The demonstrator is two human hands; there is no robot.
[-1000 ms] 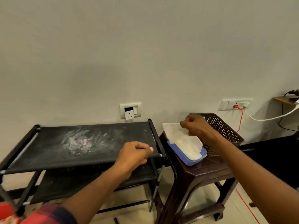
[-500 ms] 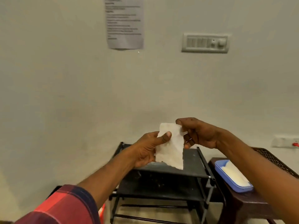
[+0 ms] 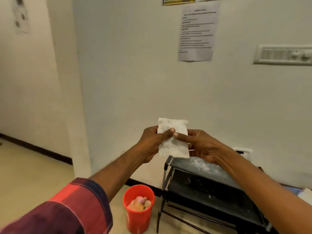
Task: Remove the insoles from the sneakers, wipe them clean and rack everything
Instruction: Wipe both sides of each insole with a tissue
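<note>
Black rack [image 3: 207, 168] at 5 o'clock; red bin [image 3: 138, 220] at 6 o'clock. Left hand [image 3: 150, 144] and right hand [image 3: 202, 147] each pinch the white wipe [image 3: 173, 148] just below centre, above the rack's left end. Likely light, limp and damp, so best gripped at opposite edges.

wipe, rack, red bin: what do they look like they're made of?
The wipe: thin white nonwoven or tissue, matte; it creases and hangs limp. The rack: black matte shelves, fabric or sheet, on thin tubes, probably metal; whitish dusty smears on top. The red bin: likely plastic, smooth with a slight sheen.
</note>
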